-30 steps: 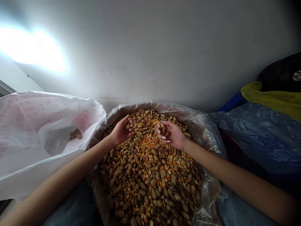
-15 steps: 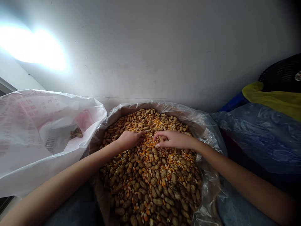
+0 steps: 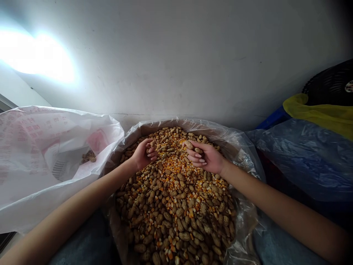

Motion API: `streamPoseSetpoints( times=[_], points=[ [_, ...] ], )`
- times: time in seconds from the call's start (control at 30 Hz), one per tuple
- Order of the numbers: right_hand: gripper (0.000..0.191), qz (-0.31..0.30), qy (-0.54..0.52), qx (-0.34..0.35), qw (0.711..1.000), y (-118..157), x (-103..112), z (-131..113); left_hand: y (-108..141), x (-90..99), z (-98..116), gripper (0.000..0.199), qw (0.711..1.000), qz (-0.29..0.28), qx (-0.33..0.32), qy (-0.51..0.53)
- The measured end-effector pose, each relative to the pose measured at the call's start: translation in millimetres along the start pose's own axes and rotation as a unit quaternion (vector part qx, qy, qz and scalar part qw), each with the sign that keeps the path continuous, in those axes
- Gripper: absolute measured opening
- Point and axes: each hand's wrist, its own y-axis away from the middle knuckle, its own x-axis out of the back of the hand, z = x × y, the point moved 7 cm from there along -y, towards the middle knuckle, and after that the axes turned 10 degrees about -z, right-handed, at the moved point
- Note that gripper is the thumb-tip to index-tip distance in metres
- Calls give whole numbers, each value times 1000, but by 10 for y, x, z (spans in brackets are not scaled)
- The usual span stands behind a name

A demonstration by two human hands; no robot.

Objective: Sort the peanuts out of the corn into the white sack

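Note:
Unshelled peanuts (image 3: 180, 212) and orange and pale corn kernels (image 3: 172, 173) lie mixed in a round container lined with clear plastic (image 3: 244, 162). My left hand (image 3: 146, 154) is raised over the mix at its left side, palm turned up, fingers curled round a peanut (image 3: 152, 143). Over the right side, my right hand (image 3: 203, 156) also has its palm up and its fingers closed on peanuts (image 3: 188, 144); two show between thumb and fingers.
An open white plastic bag (image 3: 30, 158) with red print stands at the left, with a few peanuts (image 3: 88, 156) inside. Bluish plastic (image 3: 306, 158), a yellow bag (image 3: 320, 112) and a black fan-like object (image 3: 331, 82) are at the right. A grey wall (image 3: 165, 59) rises behind.
Both hands have lifted from the mix and turned palm up, and peanuts now show in their fingers. My left hand has moved left, my right hand slightly up.

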Motion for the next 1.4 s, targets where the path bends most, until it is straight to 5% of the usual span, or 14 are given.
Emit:
streamPoseSetpoints(
  times=[0.23, 0.43, 0.53, 0.63, 0.7, 0.83, 0.9, 1.0, 1.1, 1.23, 1.33, 1.4],
  points=[
    [19, -5, -74, -9, 997, -32, -35, 77, 10, -69, 1, 15, 997, -27, 4, 72],
    [27, 59, 145, -74, 985, -19, 50, 126, 32, -41, -34, 15, 990, 4, 29, -139],
    [24, 43, 353, -116, 927, 5, -12, 82, 96, -209, 17, 19, 908, -20, 14, -417],
    [20, 11, 532, -139, 835, 17, -139, 71, 178, -447, 20, 15, 742, -51, -46, -667],
    [18, 8, 614, -163, 772, 13, -188, 118, 212, -530, -57, 13, 656, -75, -69, -748],
    [17, 14, 722, -182, 667, -39, -229, 227, 212, -516, -178, 11, 600, -99, -96, -788],
    [15, 23, 736, -185, 650, -58, -212, 239, 193, -484, -185, 10, 596, -99, -90, -792],
    [12, 12, 672, -186, 717, -49, -184, 222, 163, -450, -147, 12, 634, -97, -43, -766],
    [16, 13, 608, -183, 773, -11, -153, 168, 147, -417, -64, 18, 750, -82, -1, -656],
    [19, 9, 667, -208, 716, 11, -155, 189, 128, -295, -60, 22, 935, -55, 59, -346],
    [12, -8, 703, -210, 679, -6, -201, 233, 109, -268, -75, 16, 989, -74, 66, -113],
    [10, -7, 678, -198, 707, -11, -205, 228, 98, -257, -46, 10, 995, -85, 52, -13]
  ],
)
